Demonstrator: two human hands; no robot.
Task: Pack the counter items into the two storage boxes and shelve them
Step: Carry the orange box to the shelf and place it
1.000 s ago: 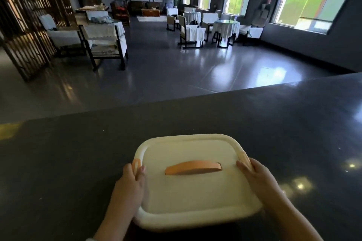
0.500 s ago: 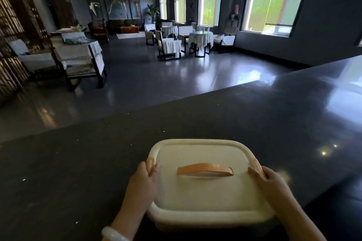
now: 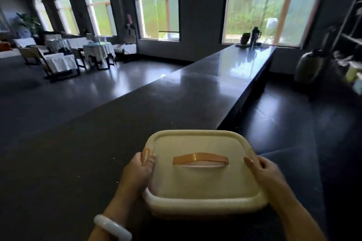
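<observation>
Pale bangle (image 3: 112,227) on left wrist, nearest the camera at bottom edge. Left hand (image 3: 137,172) gripping left side of cream storage box (image 3: 201,182), thumb beside orange side clasp (image 3: 146,156), remaining fingers wrapped under the rim. Right hand (image 3: 264,170) holding right side of same box, fingers curled over lid edge and covering that side's clasp. Box lid closed, cream, with rounded corners and raised border; flat orange carry handle (image 3: 200,158) across its middle, lying down. Box held between both hands over the near corner of dark desk (image 3: 117,123), its right part jutting past the desk's edge above the dark floor (image 3: 284,123); whether the base touches the desk cannot be told. Desk top glossy and dark, running away to the right toward a large window (image 3: 274,6). At far end of desk, dark flask (image 3: 255,36) upright beside small potted plant (image 3: 245,38), both blurred. To the right, shelving (image 3: 350,35) with indistinct items and large dark jar (image 3: 309,66) below, all blurred. To the left, beyond the desk, chairs with white covers (image 3: 58,62) around a cloth-draped round table (image 3: 99,50). Farther back, row of tall windows (image 3: 156,10) with wooden frames and leafy plant (image 3: 29,23) in far left corner.
</observation>
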